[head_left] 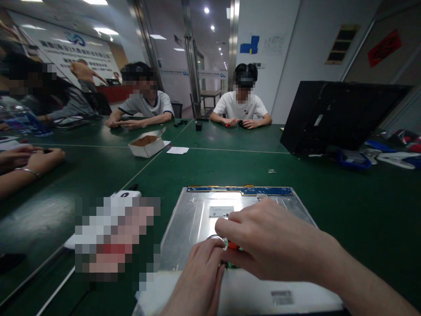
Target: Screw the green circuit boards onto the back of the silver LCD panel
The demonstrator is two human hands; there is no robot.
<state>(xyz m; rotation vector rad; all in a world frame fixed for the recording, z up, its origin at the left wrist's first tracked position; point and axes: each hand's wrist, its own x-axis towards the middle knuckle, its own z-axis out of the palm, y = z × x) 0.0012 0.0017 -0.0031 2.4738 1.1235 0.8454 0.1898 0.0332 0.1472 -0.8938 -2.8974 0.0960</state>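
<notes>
The left hand (205,270) lies at the near part of a silvery metal panel (184,224), its fingers bent against a small green board (234,265) that they mostly cover. The right hand (263,241) is curled just above and beside it, closed around an orange-red piece (233,245) at that same board; what the piece belongs to is hidden. The panel lies flat on the green counter (230,166), a blue circuit strip (269,191) along its far edge and a white sheet (256,289) at its near side. Left of the panel sits a white phone (126,195), partly blurred.
</notes>
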